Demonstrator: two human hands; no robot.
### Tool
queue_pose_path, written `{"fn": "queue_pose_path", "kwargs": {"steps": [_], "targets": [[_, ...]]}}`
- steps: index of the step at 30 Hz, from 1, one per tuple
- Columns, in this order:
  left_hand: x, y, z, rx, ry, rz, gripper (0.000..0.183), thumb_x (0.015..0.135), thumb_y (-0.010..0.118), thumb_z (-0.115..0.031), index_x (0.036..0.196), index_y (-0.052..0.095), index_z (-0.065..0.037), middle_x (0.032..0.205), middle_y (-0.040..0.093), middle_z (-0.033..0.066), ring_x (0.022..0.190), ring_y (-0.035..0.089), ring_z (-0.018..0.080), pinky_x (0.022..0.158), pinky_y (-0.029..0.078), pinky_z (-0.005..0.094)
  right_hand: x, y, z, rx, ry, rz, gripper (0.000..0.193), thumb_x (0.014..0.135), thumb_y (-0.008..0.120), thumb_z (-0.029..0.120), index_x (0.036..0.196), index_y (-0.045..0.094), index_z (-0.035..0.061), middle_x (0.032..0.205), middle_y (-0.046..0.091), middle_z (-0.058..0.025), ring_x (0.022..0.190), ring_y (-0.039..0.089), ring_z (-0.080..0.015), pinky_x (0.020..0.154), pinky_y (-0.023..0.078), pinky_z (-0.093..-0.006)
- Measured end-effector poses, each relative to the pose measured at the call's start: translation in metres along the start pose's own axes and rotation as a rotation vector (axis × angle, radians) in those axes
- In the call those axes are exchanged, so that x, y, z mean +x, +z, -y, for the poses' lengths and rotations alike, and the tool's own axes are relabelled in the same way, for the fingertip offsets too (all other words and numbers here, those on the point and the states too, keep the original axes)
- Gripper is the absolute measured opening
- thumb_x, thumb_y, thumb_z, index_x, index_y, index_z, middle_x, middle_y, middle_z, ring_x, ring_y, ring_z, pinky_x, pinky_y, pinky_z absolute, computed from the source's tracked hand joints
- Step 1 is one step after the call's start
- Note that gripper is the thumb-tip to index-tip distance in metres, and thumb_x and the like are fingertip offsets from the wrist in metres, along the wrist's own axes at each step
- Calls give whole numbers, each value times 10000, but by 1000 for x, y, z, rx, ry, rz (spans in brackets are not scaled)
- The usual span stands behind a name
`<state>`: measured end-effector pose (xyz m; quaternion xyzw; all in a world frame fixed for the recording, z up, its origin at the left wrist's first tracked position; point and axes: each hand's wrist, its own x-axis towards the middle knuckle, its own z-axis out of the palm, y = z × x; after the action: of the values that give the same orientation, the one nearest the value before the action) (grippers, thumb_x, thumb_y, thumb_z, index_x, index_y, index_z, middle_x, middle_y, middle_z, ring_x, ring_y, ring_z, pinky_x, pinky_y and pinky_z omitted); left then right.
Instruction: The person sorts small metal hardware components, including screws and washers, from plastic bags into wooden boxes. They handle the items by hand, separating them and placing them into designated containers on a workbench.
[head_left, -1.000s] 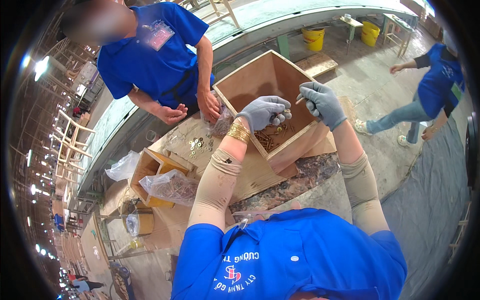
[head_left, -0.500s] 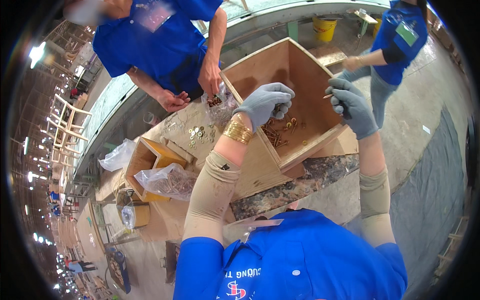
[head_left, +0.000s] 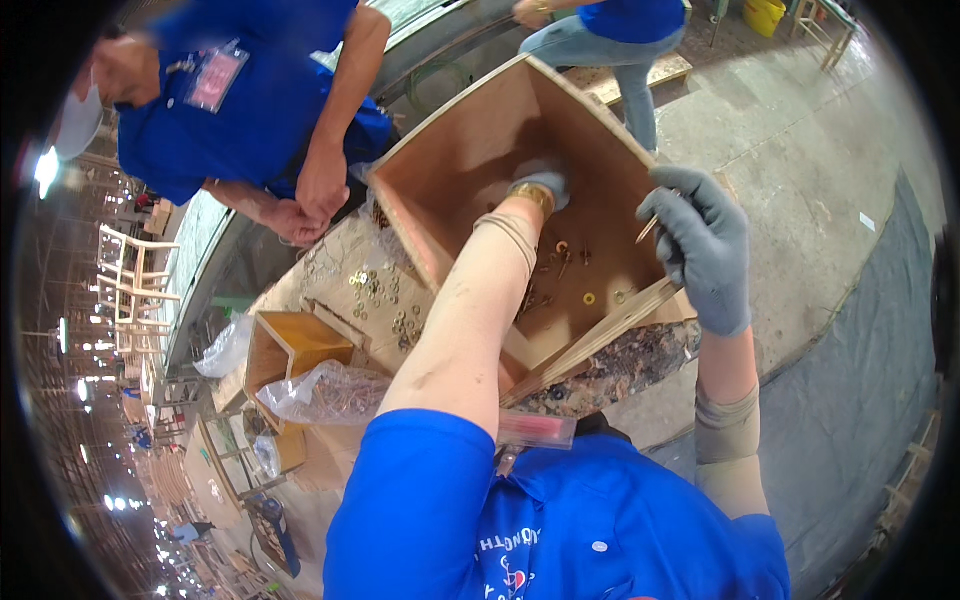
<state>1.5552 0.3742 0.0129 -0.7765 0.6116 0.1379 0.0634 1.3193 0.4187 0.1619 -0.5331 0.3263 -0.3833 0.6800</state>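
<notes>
My left hand, in a grey glove, reaches deep into an open wooden box. Its fingers are blurred and hidden, so what they touch cannot be made out. Over the box's right edge, my gloved right hand is closed on a thin, pointed, brownish screw that sticks out from the fingers. On the box floor lie a few loose screws and a yellow washer. My left forearm covers part of the box's near left side.
Small washers are scattered on the table left of the box. A clear plastic bag of screws rests by a small wooden box. Across the table, a co-worker's hands are close together. Another person stands behind the box.
My left hand has gone from above the box's rim down into it. My right hand stays at the right edge with the screw. The co-worker's hands have come together, away from the bag.
</notes>
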Motion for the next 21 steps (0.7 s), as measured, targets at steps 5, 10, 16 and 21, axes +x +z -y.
{"fn": "queue_pose_path", "kwargs": {"steps": [5, 10, 16, 21], "targets": [[26, 17, -11, -73, -38, 124, 259, 790, 528, -174, 1014, 631, -94, 1075, 600, 148, 1009, 569, 329, 840, 462, 406, 5, -10, 4, 24, 13, 24, 216, 841, 547, 65, 1036, 560, -27, 739, 610, -49, 491, 472, -19, 394, 351, -155], [36, 66, 19, -28, 84, -55, 271, 821, 489, -183, 1040, 607, -76, 1069, 592, 167, 969, 578, 333, 815, 464, 418, 1, -11, 5, 87, 9, 74, 206, 844, 541, 53, 1032, 559, -28, 737, 608, -42, 498, 476, -17, 405, 357, -155], [39, 64, 11, -54, 167, -82, 285, 848, 444, -197, 1038, 614, -71, 1082, 593, 157, 962, 586, 324, 822, 463, 422, 7, -19, 3, 133, 25, 73, 211, 850, 530, 49, 1041, 549, -36, 739, 604, -40, 498, 477, -17, 407, 363, -154], [33, 90, 17, 90, 134, 33, 279, 834, 461, -180, 1013, 631, -50, 1067, 603, 163, 970, 589, 309, 825, 466, 414, 6, -15, 6, 105, 0, 81, 200, 845, 536, 47, 1023, 560, -41, 739, 612, -54, 493, 484, -20, 400, 369, -151]]}}
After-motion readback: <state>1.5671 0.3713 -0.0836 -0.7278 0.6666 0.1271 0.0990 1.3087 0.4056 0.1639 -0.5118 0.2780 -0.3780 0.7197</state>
